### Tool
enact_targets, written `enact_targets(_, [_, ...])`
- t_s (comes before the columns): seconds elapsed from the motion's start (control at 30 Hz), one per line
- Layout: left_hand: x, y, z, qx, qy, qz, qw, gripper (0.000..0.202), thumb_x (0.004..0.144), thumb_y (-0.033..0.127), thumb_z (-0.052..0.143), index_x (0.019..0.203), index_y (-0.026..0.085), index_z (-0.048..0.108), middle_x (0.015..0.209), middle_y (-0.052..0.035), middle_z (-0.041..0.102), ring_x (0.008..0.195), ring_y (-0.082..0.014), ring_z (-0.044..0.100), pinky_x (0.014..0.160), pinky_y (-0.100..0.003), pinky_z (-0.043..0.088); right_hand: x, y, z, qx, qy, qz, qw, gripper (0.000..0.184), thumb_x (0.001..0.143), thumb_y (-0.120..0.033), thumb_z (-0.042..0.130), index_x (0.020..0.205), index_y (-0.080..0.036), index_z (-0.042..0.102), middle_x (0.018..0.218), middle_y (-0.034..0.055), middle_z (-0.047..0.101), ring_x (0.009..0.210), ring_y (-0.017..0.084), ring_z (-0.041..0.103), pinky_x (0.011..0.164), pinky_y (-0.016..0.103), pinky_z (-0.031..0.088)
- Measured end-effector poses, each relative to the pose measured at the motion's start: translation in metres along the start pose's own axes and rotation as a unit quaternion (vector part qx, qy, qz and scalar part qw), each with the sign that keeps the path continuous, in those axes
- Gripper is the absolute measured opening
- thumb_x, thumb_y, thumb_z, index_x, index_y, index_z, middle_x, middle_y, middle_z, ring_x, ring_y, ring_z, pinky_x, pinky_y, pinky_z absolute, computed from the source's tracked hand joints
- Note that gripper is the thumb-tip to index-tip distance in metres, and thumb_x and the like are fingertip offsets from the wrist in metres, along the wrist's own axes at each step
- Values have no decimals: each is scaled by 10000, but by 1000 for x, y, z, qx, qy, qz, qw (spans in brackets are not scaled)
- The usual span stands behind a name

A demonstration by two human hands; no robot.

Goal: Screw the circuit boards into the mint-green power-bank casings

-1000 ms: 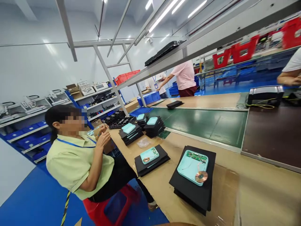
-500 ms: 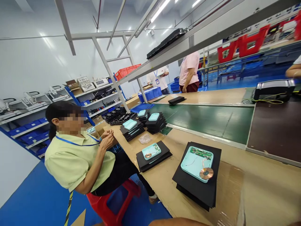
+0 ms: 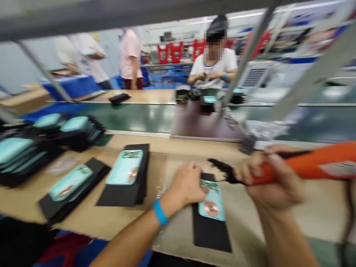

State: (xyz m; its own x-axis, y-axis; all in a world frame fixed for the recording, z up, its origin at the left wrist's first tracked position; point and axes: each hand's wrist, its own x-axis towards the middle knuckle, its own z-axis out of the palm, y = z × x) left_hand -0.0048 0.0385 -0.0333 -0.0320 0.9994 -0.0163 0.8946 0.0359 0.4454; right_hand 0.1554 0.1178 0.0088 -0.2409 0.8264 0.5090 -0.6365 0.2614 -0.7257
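Teal tray [image 3: 213, 205] on black foam pad [image 3: 210, 235], circuit board [image 3: 208, 184] and copper coil [image 3: 211, 208] already inside; left hand [image 3: 186, 183] open against tray edge, right hand [image 3: 271, 174] clenched round orange-handled tool [image 3: 308, 167]; other trays [image 3: 125, 167] lying along counter [image 3: 194, 148].

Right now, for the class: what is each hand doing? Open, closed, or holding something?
Left hand: resting on the teal tray; whether it grips cannot be told.
Right hand: closed, holding an orange-handled tool.

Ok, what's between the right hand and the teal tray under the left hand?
In the head view, the black bristly tip of the orange-handled tool held in the right hand; it's blurred.
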Motion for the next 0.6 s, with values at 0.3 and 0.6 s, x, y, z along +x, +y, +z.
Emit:
enact_targets(0.3, [1, -6, 18, -8, -5, -9, 1000, 264, 902, 307, 766, 1129, 231, 654, 1237, -95, 637, 1152, -329, 630, 1007, -504, 523, -8, -2, -1, -19, -23, 7, 1000, 136, 1026, -270, 716, 1023, -269, 579, 627, -105, 534, 389, 102, 463, 412, 244, 483])
enact_targets(0.6, [-2, 7, 41, -23, 3, 51, 998, 162, 935, 319, 740, 1062, 248, 668, 1141, -73, 598, 1099, -324, 613, 956, -521, 495, -11, 4, 2, -17, -33, 74, 997, 304, 981, -319, 819, 1018, -275, 520, 592, -142, 504, 357, 76, 430, 379, 208, 439])
